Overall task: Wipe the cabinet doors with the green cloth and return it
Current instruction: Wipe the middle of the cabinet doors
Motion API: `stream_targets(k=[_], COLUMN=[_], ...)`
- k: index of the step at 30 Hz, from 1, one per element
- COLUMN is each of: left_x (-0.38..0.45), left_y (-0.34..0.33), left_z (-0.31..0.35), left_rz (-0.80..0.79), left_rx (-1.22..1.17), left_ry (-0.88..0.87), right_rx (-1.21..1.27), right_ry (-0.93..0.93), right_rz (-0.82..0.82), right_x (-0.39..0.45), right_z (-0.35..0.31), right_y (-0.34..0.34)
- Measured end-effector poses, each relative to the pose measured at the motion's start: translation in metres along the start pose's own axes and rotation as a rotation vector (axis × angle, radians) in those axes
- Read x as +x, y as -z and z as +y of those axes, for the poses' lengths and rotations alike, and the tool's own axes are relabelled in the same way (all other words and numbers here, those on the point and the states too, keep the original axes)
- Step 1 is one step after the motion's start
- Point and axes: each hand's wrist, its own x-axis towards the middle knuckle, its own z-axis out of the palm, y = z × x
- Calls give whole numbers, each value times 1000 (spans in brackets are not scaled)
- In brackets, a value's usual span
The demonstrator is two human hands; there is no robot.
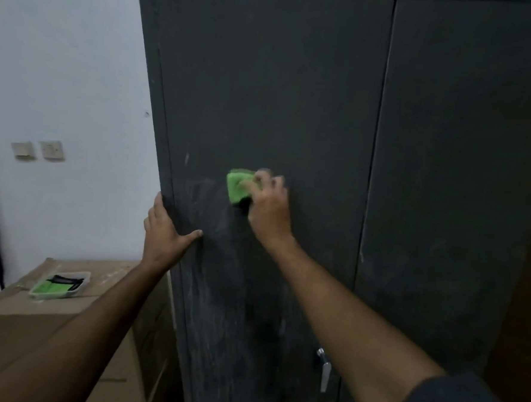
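Pressing soft, light green cloth (238,185), bunched under right hand (268,208), against left cabinet door (264,92); left hand (164,230) bracing cabinet edge, fingers spread.

Storage room or office back room: tall grey metal cabinet (323,142), stacked cardboard boxes (33,320), bare white wall (64,64), wall sockets (39,150).

The left cabinet door (264,92) lies bare from 9 through 12 to 3 o'clock of the green cloth (238,186). At 8 o'clock the left hand (166,229) blocks the edge; at 5 o'clock a handle (325,372), seemingly metal, protrudes.
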Motion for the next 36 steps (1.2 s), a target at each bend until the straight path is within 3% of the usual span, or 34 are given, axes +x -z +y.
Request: stream_targets(k=[2, 4, 9, 10, 12, 14, 16, 18, 21, 23, 25, 28, 29, 30, 34, 36], left_x=[3, 5, 6, 7, 8, 9, 9, 9, 9, 11, 10, 8, 7, 7, 9, 11], left_y=[7, 14, 20, 20, 21, 23, 25, 26, 28, 29, 32, 34, 34, 34, 38, 42], left_z=[-4, -8, -14, -15, -18, -19, -20, -20, -16, -12, -10, -9, -9, -9, -7, -7], left_rz=[-59, -143, -259, -264, -268, -271, -273, -262, -227, -214, -219, -220, -212, -201, -188, -197], left_rx=[-90, -209, -384, -401, -432, -448, -446, -486, -491, -490, -541, -566, -574, -593, -696, -758], left_ry=[-12, -6, 35, 32, 30, 54, 85, 83, 92, 114, 138, 163, 166, 171, 249, 289], right_rx=[-129, -144, 106, 146, 81, -91, -213, -160, 21, 18, -36, -224, -263, -255, 4, -28], right_ry=[393, 462, -105, -141, 50, 494, 720, 622, 166, 54, 260, 769, 796, 725, 93, 158], right_rz=[-277, -365, 132, 189, 99, -167, -325, -187, 113, 173, 30, -292, -268, -176, 154, 107], right_x=[-32, -46, 12, 18, 7, -27, -37, -7, 46, 46, 16, -28, -22, -7, 56, 44], right_z=[-2, 20, 13, 0, -17, -18, -4, -3, -23, -38, -49, -39, -35, -36, -63, -74], right_y=[-16, -13, 3, 1, -18, -37, -35, -26, -10, -16, -37, -51, -49, -45, -16, -31])
